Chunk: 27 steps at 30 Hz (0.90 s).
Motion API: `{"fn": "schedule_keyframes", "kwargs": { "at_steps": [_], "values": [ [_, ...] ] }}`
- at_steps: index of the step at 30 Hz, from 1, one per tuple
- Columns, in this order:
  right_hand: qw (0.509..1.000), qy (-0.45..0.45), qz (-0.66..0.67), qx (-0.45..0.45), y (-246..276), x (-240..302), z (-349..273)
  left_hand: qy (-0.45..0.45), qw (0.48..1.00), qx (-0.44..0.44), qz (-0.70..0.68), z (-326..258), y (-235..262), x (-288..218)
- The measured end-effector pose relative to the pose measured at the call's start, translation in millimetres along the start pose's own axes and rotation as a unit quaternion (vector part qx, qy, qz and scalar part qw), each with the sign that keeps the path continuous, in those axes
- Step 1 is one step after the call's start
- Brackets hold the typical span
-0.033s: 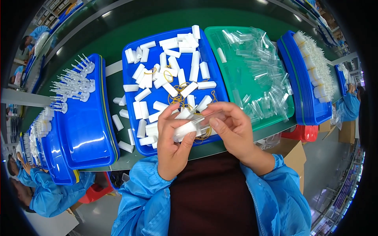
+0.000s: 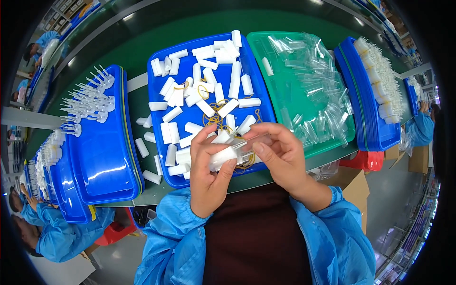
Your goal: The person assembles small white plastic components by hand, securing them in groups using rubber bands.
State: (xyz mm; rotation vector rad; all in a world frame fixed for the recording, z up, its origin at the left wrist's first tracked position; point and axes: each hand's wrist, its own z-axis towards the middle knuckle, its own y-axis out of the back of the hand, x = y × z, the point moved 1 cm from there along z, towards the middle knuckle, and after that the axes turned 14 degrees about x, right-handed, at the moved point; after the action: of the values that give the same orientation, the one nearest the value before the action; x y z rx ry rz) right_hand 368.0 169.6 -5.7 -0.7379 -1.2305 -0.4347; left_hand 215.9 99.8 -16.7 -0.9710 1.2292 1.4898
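Observation:
Over the near edge of a blue tray (image 2: 260, 90), both my hands meet. My left hand (image 2: 206, 180) is closed around a white foam block (image 2: 223, 157), thumb in front and fingers behind. A clear plastic sleeve (image 2: 247, 146) lies between that block and my right hand (image 2: 285, 161), which pinches it between thumb and fingers. Whether the sleeve covers part of the block, I cannot tell. Loose white foam pieces (image 2: 235, 78) and yellow rubber bands (image 2: 223, 118) are scattered in the tray behind my hands.
A green tray (image 2: 275, 97) of clear plastic sleeves (image 2: 323, 90) adjoins on the right. Stacked blue trays (image 2: 368, 135) bear white bundles (image 2: 380, 90). Left, another blue tray (image 2: 107, 166) has pronged white parts (image 2: 88, 107). A co-worker's blue sleeve (image 2: 64, 240) shows lower left; a cardboard box (image 2: 356, 190) is right.

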Motion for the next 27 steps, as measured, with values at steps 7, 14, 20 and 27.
{"fn": "schedule_keyframes", "kwargs": {
  "at_steps": [7,14,20,27],
  "values": [
    [0.999,-0.017,0.043,0.002,3.6,-5.5,2.1,0.01,1.0,0.004,-0.005,-0.8,0.0,1.9],
    [0.999,-0.023,0.043,0.007,5.1,-3.6,2.9,0.002,0.999,0.001,0.032,0.0,0.4,1.4],
    [0.999,-0.017,0.043,0.01,7.2,-4.8,3.3,-0.015,1.0,-0.012,0.012,2.0,-0.1,1.9],
    [0.977,-0.009,-0.215,0.008,13.1,-0.4,-0.4,0.0,1.0,-0.001,0.008,2.5,-0.6,3.0]
  ]
}}
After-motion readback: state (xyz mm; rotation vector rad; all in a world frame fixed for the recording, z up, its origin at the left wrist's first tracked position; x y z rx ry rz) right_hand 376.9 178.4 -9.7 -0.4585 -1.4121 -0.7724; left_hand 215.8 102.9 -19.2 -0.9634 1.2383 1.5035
